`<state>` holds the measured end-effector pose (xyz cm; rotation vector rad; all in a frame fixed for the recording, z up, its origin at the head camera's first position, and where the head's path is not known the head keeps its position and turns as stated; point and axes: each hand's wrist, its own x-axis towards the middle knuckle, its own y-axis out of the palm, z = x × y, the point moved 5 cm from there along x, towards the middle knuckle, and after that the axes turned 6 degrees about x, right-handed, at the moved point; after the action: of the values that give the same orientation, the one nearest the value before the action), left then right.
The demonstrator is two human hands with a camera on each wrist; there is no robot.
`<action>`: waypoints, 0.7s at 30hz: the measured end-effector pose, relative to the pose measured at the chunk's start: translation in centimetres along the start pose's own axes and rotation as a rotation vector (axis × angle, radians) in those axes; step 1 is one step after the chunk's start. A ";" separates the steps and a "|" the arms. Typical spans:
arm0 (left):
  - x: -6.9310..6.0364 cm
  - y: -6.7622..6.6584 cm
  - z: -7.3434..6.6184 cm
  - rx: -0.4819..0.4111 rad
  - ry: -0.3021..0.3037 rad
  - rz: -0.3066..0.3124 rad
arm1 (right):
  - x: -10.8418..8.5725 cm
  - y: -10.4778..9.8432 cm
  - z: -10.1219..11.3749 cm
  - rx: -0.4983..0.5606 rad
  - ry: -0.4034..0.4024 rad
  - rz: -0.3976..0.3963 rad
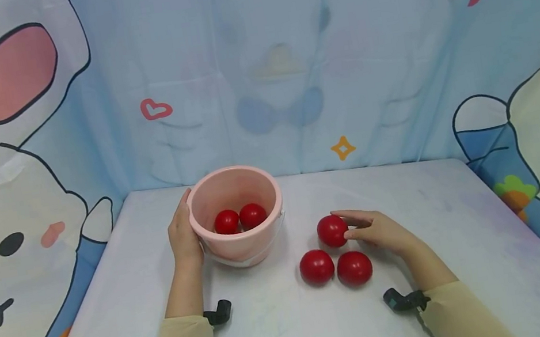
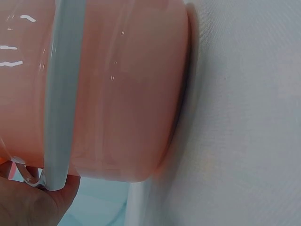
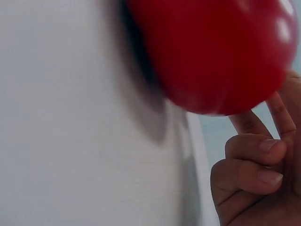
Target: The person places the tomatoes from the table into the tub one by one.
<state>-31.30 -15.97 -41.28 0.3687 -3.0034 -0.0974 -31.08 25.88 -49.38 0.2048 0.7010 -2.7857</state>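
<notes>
The left hand (image 1: pixel 184 233) grips the left side of a pink bucket (image 1: pixel 240 247) holding two small balls (image 1: pixel 227 222). To its right, on the table (image 1: pixel 283 324), the right hand (image 1: pixel 380 230) pinches a red ball (image 1: pixel 332 231) between thumb and fingers, just beyond two nearer balls (image 1: pixel 355 269).

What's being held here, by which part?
The left hand holds the pink bucket by its side, near the rim. The right hand touches a red ball on its right side; whether it grips is unclear.
</notes>
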 end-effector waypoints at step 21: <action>1.8 0.0 3.0 -0.031 0.010 -0.027 | 0.6 -4.2 8.3 -0.061 -0.083 0.012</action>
<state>-33.39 -16.32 -44.03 0.4053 -2.9838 -0.1444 -33.42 25.31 -40.36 0.0812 0.7599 -2.7396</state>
